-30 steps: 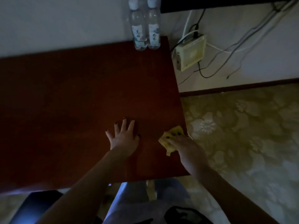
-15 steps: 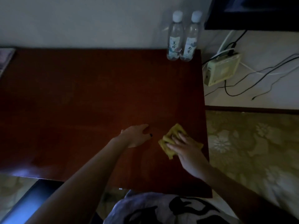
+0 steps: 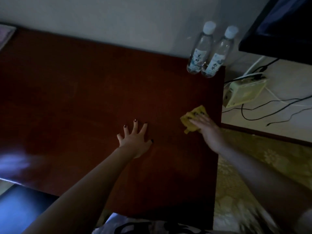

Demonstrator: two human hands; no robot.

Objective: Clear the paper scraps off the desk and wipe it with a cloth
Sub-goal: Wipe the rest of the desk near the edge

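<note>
Wiping the table (image 3: 84, 98) works best in long overlapping strokes toward the two bottles (image 3: 197, 53) at its far corner; the left hand (image 3: 135, 141) lies flat, fingers spread, while the right hand (image 3: 208, 131) presses straight fingers onto the yellow cloth (image 3: 192, 116) near the right edge

A dim hotel-style room (or a bedroom at home, hard to say which): a dark red wooden desk (image 3: 101, 98) against a plain wall (image 3: 118, 17), two capped water bottles (image 3: 199, 53) at its back corner, a pale router box (image 3: 243, 93) trailing cables (image 3: 270, 112), flower-patterned carpet (image 3: 270, 157), and a dark screen (image 3: 287, 31) above.
</note>
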